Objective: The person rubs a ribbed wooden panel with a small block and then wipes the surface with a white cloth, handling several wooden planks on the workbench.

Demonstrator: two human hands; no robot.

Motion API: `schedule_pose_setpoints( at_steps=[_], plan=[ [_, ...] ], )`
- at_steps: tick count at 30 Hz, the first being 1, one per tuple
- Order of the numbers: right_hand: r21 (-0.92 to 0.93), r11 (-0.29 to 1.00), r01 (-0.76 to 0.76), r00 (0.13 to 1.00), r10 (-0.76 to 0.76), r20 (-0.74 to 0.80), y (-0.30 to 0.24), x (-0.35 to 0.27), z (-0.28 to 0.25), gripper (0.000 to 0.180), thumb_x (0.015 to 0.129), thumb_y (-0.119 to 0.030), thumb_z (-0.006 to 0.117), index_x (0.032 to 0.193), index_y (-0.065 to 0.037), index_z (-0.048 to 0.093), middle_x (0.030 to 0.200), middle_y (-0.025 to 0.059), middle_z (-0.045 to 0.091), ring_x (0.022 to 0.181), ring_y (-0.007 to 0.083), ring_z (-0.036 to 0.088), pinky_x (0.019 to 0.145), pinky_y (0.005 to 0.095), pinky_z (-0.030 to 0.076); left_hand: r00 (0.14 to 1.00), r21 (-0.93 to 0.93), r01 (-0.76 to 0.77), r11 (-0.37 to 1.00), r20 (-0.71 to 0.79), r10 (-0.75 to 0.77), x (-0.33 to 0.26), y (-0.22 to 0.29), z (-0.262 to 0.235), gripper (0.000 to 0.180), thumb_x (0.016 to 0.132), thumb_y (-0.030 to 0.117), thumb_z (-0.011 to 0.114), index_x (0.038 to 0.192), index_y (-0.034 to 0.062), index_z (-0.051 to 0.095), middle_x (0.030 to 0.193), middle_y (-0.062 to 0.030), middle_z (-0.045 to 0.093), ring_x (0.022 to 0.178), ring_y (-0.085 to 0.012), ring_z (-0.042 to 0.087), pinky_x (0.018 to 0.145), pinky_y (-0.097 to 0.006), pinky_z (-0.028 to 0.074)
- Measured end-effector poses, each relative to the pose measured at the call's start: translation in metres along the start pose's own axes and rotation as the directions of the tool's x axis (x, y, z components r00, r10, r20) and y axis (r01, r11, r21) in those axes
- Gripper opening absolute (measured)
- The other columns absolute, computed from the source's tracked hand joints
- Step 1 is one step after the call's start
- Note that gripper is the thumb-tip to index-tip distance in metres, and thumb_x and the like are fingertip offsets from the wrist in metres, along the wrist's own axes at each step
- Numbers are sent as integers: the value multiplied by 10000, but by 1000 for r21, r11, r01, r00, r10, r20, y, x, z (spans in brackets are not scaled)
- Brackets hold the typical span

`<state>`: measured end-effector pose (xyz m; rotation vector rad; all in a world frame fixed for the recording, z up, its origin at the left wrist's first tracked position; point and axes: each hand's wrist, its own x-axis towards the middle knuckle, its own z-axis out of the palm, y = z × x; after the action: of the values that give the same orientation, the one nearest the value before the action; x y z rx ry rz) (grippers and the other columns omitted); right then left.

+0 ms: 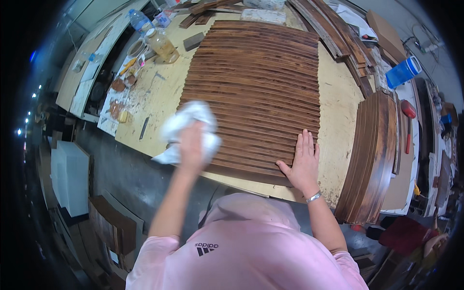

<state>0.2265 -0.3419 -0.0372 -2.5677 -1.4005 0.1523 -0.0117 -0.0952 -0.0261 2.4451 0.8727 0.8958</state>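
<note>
A wide, ridged panel of dark brown wood point(253, 92) lies flat on the pale workbench point(333, 92). Over its left front part my left hand point(192, 145) grips a white cloth point(191, 123); both are smeared by motion, and the cloth hides the panel's edge there. My right hand point(304, 162) rests on the front right corner of the panel, fingers stretched out and pointing away from me, with a metal band round the wrist. Nothing is held in it.
At the back left stand a jar of yellowish liquid point(162, 46) and a plastic bottle point(140, 20). Stacked ridged wood pieces point(369, 159) lie along the right edge, near a red-handled tool point(408, 111) and a blue container point(403, 72). Wood strips point(331, 29) lie at the back right.
</note>
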Motion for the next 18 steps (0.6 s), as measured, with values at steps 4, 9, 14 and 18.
schedule_pose_setpoints(
  at_steps=[4, 9, 14, 18],
  plan=[
    [-82, 995, -48, 976, 64, 208, -7, 6, -12, 1100, 826, -583, 718, 1576, 63, 239, 1691, 216, 172, 1574, 346, 142, 1258, 537, 133, 851, -15, -501, 865, 173, 496, -37, 57, 29, 323, 843, 69, 638, 1161, 62, 688, 1119, -125, 704, 1001, -321, 670, 974, -474, 480],
    [-6, 1000, 15, 1000, -15, 0, -1, 2, -3, 1111, 830, -577, 717, 1579, 74, 219, 1690, 221, 170, 1568, 353, 167, 1258, 529, 144, 979, 353, -170, 920, -44, 198, -36, -104, -40, 313, 923, 68, 578, 1221, 29, 667, 1164, -155, 688, 1086, -348, 635, 978, -467, 470],
    [5, 999, 45, 999, -44, -13, 1, 1, 1, 1115, 772, -618, 750, 1598, -36, 280, 1688, 211, 186, 1561, 377, 174, 1242, 575, 150, 953, 152, 141, 978, -290, -92, -36, -54, -21, 319, 971, 67, 552, 1268, -27, 622, 1284, -213, 620, 1163, -377, 586, 1029, -472, 449],
    [22, 974, 224, 972, -225, 75, -1, -1, -18, 1110, 659, -684, 797, 1575, -194, 406, 1676, 200, 231, 1543, 404, 211, 1215, 628, 167, 937, 72, -338, 939, 117, 328, -66, 16, 30, 384, 837, 109, 661, 1213, 33, 668, 1212, -144, 685, 1121, -314, 639, 1011, -464, 442]
  ],
)
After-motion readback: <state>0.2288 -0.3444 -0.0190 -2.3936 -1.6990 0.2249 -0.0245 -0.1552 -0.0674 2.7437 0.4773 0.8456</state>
